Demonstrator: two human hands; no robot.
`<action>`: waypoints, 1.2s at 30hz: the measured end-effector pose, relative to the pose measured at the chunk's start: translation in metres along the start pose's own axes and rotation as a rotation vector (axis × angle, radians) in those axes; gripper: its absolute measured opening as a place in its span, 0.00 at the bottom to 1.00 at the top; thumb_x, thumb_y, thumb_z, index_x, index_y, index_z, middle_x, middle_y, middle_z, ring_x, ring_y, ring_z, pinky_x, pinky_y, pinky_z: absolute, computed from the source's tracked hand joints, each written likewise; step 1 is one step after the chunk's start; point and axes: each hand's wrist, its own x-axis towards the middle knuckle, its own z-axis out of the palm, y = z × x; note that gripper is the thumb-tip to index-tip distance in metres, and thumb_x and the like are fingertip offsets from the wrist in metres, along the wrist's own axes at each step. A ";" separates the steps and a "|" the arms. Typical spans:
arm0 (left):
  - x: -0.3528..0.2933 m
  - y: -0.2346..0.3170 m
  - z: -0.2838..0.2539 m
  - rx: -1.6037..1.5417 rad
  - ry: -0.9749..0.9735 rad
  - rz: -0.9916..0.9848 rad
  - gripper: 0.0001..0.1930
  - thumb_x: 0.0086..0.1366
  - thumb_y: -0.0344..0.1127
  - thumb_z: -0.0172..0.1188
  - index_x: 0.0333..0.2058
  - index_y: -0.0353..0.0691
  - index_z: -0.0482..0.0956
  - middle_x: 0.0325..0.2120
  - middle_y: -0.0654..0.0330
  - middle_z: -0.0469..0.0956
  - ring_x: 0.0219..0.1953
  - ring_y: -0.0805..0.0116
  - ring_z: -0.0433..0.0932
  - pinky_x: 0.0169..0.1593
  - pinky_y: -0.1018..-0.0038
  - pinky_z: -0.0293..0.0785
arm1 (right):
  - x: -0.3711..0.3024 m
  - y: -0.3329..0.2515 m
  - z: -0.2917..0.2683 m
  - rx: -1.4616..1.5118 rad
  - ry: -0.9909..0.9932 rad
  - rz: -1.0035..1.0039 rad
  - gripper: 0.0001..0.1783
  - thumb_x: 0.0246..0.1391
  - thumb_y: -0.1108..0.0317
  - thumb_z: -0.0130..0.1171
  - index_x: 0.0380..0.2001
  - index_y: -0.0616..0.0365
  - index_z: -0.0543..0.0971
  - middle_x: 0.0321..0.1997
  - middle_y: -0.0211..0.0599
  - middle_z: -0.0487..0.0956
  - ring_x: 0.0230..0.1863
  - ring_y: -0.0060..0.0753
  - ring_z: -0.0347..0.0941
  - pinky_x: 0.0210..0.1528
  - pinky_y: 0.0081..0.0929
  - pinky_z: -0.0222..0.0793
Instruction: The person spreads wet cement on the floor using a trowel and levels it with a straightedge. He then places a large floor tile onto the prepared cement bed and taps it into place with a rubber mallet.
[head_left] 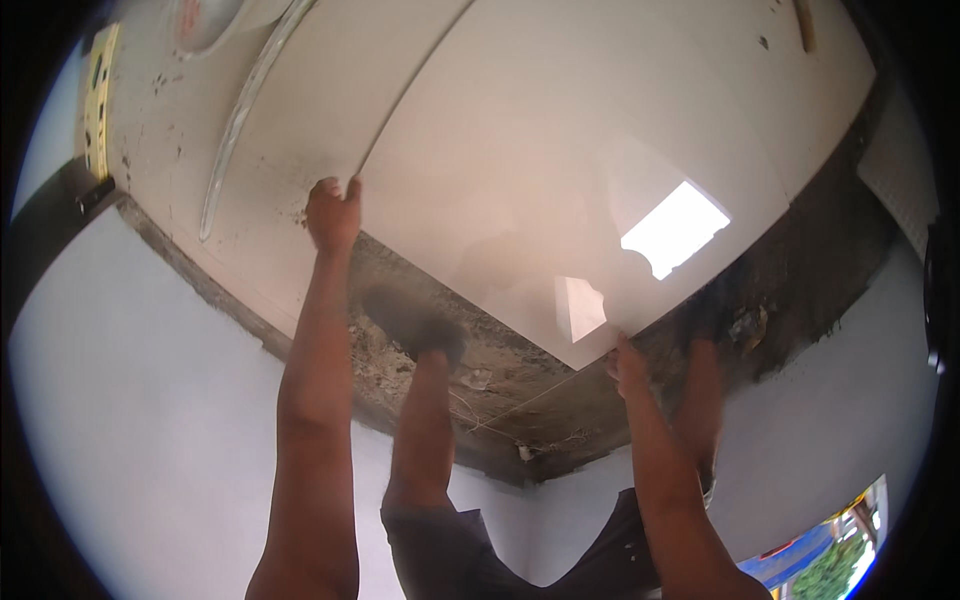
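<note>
— Two hands on one big tile, is that what we see?

— Yes. We see the left hand (pixel 333 212) curled over the left edge of the large glossy white tile (pixel 560 170), fingers wrapped onto its face, right at the seam with the laid tile (pixel 300 130) beside it. We see the right hand (pixel 627 367) gripping the tile's near corner from underneath.

— Where does the tile sit?

— We see its far part level with the laid tiles, while its near corner is lifted over the bare mortar bed (pixel 500 370), a grey, rough strip running along the foot of the white wall (pixel 150 400).

— And the legs?

— We see both in the mortar: the left foot (pixel 412 322) stands in the open bed just beside the tile's near edge, the right foot (pixel 722 320) is at the dark strip past the tile's right edge.

— Anything else on the floor?

— We see a yellow spirit level (pixel 98 100) lying at the far left edge of the tiled floor, and a thin string (pixel 520 405) stretched across the mortar near the corner. A bright window reflection shows on the tile's surface.
</note>
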 end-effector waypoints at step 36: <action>-0.051 0.048 0.040 -0.244 -0.159 -0.029 0.66 0.45 0.52 0.76 0.68 0.23 0.39 0.70 0.38 0.32 0.73 0.41 0.34 0.72 0.51 0.46 | -0.069 -0.462 0.112 -1.406 0.725 -1.362 0.47 0.66 0.39 0.39 0.72 0.61 0.38 0.75 0.65 0.40 0.76 0.67 0.30 0.73 0.61 0.31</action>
